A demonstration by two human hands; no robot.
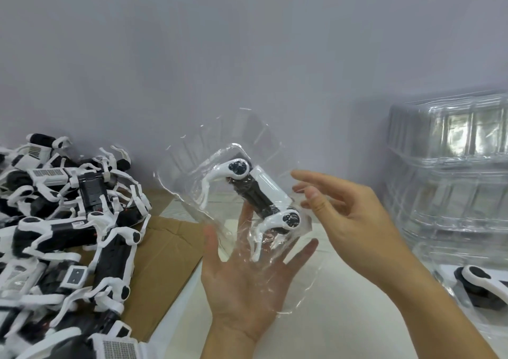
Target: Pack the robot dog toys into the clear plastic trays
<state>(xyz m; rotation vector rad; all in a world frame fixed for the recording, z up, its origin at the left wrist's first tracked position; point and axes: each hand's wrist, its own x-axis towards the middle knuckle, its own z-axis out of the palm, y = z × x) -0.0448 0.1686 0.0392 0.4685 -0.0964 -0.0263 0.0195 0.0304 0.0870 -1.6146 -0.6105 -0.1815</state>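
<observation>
Toy dog seated in a tray, mid-frame.
Left hand (242,273), fingers spread flat, props the clear tray (192,174) from beneath so the robot dog (261,191) stays put; right hand (354,215) hovers beside it, grip loose and empty.

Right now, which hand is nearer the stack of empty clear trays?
Right. The right hand hovers beside the stack of empty trays, just to its left; the left hand lies farther left, supporting the tray with the toy.

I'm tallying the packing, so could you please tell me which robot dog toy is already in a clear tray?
The robot dog toy in the clear tray resting on the open left hand; the pile lies loose on cardboard.
</observation>
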